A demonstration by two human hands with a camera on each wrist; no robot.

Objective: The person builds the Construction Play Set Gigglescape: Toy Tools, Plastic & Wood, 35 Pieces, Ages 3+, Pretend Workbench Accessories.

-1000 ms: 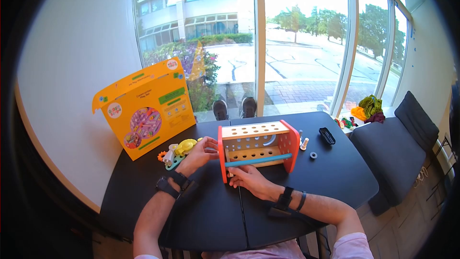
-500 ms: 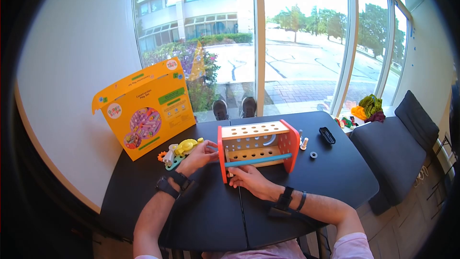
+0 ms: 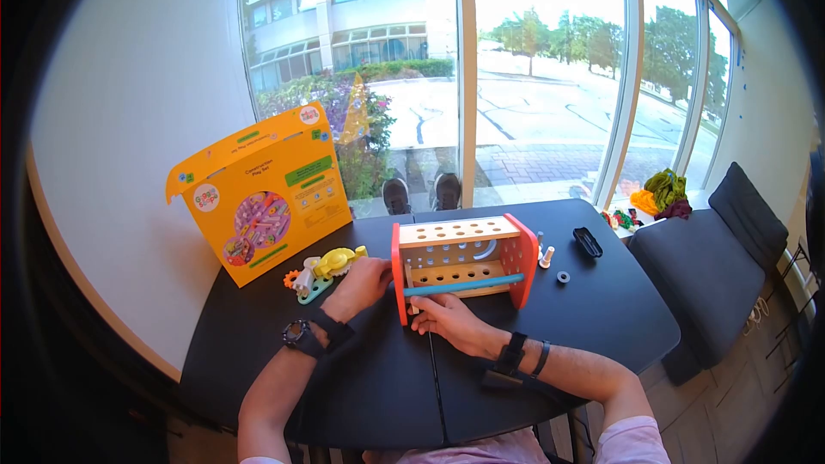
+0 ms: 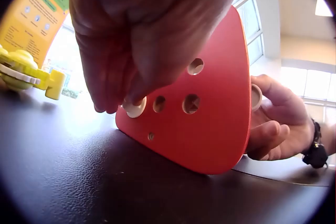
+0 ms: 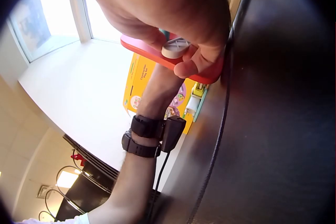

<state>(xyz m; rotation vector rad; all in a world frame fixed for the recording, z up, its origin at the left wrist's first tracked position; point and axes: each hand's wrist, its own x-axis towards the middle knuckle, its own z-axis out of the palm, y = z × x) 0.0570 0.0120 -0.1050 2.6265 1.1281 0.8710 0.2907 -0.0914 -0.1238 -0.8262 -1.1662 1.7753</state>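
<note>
A toy workbench with red end panels (image 3: 401, 279), pierced wooden shelves and a blue bar (image 3: 464, 285) stands on the table. My left hand (image 3: 365, 283) is at the outer face of its left panel. There its fingertips pinch a round cream piece (image 4: 135, 109) set against the red panel (image 4: 218, 124), partly hidden by the fingers. My right hand (image 3: 451, 324) is at the near edge of the same panel, below the blue bar. Between its thumb and fingers it holds a screw, whose pale cross-slotted head (image 5: 176, 48) shows; the shank is hidden.
Yellow toy parts (image 3: 338, 262) lie left of my left hand, before a yellow box (image 3: 275, 198). Right of the workbench are a wooden bolt (image 3: 546, 258), a grey ring (image 3: 563, 277) and a black case (image 3: 588, 242). A seam runs across the black table (image 3: 361, 387).
My left hand has rolled over, its fingers now tucked down beside the panel and the watch face turned up. The workbench has shifted very slightly; my right hand keeps its place.
</note>
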